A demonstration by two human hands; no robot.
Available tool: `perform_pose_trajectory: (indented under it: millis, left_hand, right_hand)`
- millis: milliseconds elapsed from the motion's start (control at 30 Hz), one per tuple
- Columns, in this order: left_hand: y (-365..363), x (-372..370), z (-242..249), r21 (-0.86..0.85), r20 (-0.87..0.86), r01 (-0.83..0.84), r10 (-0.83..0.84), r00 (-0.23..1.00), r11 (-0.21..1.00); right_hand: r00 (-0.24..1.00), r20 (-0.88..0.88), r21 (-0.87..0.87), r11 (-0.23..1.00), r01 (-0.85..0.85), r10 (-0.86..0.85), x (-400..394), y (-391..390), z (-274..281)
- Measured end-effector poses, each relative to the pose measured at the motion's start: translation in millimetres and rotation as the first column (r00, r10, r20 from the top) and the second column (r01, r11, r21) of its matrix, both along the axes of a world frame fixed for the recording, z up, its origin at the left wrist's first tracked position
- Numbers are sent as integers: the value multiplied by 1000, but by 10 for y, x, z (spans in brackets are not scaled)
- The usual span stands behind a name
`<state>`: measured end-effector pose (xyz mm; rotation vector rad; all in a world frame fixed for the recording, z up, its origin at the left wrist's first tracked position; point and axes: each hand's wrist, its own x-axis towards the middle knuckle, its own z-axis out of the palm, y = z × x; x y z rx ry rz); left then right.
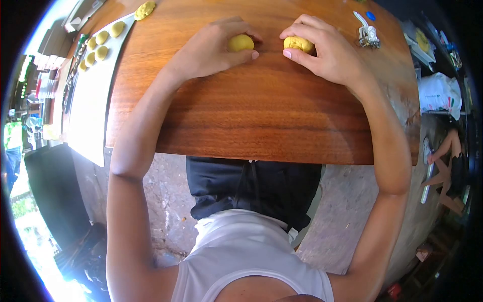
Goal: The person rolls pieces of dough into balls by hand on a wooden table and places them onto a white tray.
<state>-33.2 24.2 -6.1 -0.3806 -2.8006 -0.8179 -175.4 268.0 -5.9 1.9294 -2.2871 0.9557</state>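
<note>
My left hand [216, 50] curls around a smooth yellow dough ball [241, 43] on the wooden table, its thumb along the near side. Opposite it, my right hand [324, 49] cups a second lump of yellow dough [299, 44], which has a creased, uneven surface. Both lumps sit between thumb and fingers, low at the tabletop. A rough yellow dough piece [145, 10] lies apart at the far left of the table.
A white tray [95, 100] along the table's left edge bears several round yellow dough balls [101, 53]. At the far right lie a white cord bundle [368, 34] and a blue cap [371, 15]. A white plastic bag [440, 94] and another person's legs [447, 168] are beyond the right edge.
</note>
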Motion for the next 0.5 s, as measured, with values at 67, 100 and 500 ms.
perform_pose_trajectory:
  millis: [67,100,500]
  left_hand:
    - [-3,3,-7,-4,4,7,-7,1000,1000]
    - [-2,4,-10,-8,10,-1,1,1000,1000]
    - [5,14,8,-36,6,-20,20,1000,999]
  right_hand:
    - [1000,2,1,1000,-1,1,-3,1,1]
    - [1000,0,1,1000,-4,4,-4,4,-3]
    - [1000,-9,2,1000,6,-6,-7,7,-16]
